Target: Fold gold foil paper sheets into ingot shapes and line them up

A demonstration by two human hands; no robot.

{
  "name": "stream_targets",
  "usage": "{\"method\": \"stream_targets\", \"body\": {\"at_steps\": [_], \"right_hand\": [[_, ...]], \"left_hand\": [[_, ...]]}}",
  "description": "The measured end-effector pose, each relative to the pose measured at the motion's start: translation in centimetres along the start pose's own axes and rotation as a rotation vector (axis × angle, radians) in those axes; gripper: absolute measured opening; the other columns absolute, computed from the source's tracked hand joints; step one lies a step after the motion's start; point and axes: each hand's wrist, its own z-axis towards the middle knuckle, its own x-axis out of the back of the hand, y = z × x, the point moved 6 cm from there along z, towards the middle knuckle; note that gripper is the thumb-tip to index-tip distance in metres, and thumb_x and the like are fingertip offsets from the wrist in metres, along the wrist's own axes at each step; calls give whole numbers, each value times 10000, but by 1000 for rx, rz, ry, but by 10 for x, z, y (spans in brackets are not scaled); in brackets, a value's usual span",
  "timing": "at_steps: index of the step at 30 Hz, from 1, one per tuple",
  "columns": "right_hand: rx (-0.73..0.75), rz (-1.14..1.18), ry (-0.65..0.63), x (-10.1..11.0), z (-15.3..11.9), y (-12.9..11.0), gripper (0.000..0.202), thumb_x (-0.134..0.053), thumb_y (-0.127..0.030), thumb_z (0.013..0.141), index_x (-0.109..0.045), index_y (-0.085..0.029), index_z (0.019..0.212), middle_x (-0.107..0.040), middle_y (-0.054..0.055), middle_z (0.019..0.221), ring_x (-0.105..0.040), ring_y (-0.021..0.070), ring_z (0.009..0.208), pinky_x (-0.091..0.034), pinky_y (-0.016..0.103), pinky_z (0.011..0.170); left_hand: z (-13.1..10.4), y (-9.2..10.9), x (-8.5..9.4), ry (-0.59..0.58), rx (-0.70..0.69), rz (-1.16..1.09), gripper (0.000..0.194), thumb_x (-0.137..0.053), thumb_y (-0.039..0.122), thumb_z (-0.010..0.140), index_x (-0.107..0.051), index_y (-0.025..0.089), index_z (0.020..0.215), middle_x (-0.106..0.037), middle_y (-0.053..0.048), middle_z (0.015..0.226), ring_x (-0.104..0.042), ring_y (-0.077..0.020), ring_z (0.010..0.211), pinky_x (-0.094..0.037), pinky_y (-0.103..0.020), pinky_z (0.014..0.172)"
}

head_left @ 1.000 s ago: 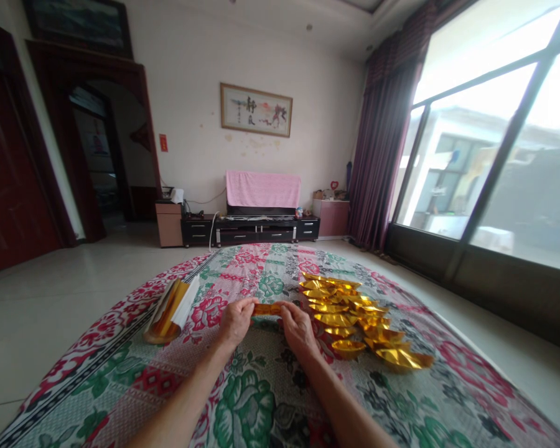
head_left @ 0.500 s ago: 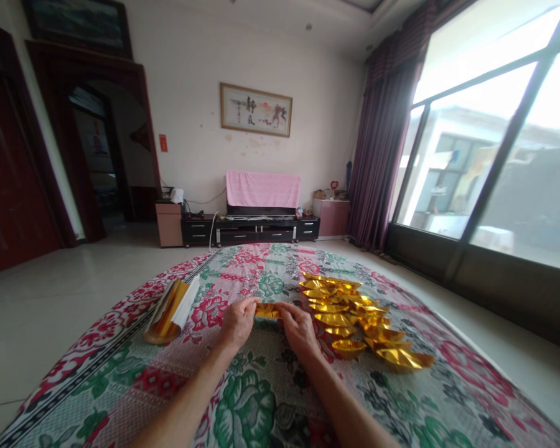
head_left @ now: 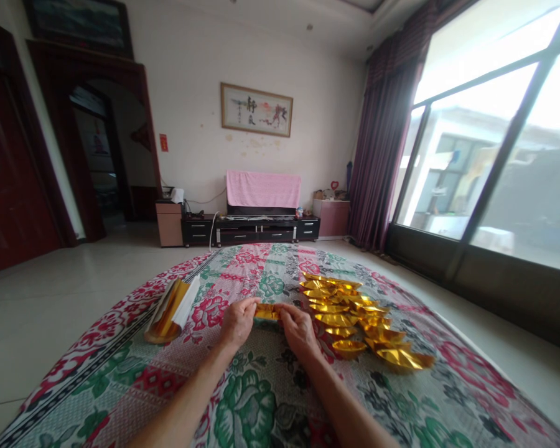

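Between my two hands is a small strip of folded gold foil paper [head_left: 267, 311], held level just above the patterned cloth. My left hand [head_left: 238, 322] pinches its left end between thumb and fingers. At the other end, my right hand [head_left: 298, 325] grips it in the same way. To the right of my right hand lie several boat-shaped gold paper ingots [head_left: 336, 320], set out in overlapping rows. Left of my left hand rests a stack of gold and white paper sheets [head_left: 173, 305], curled up at the sides.
A floral cloth [head_left: 245, 404] in red, green and grey covers the rounded surface before me. Beyond it stands a low black cabinet [head_left: 242, 235] with a pink cloth [head_left: 264, 188] above it. Large windows [head_left: 471, 162] and a purple curtain [head_left: 378, 143] line the right side.
Both hands stay in nearly the same place, still gripping the gold foil paper. The stack and the ingots have not moved.
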Motion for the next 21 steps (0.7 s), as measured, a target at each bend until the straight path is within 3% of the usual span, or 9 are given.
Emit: {"method": "stream_targets", "body": {"at_steps": [9, 13, 21], "right_hand": [[-163, 224, -15, -3, 3, 8, 379, -523, -429, 702, -681, -140, 891, -657, 52, 794, -593, 168, 666, -506, 247, 563], [-204, 265, -28, -4, 2, 9, 404, -549, -471, 690, -676, -143, 888, -658, 50, 764, -613, 191, 700, -516, 260, 563], [-118, 176, -60, -7, -1, 5, 417, -526, -493, 719, -705, -144, 859, -664, 54, 757, -601, 179, 663, -514, 256, 567]], "left_hand": [[1, -3, -5, -3, 10, -35, 321, -441, 293, 783, -694, 199, 956, -720, -21, 801, -644, -141, 702, -490, -213, 634], [2, -8, -6, 2, 13, -40, 319, -447, 307, 779, -698, 198, 945, -712, -13, 743, -637, -144, 664, -491, -216, 603], [3, -10, -5, 51, 29, -79, 309, -444, 269, 782, -693, 201, 951, -719, -29, 889, -657, -156, 760, -506, -212, 638]]}}
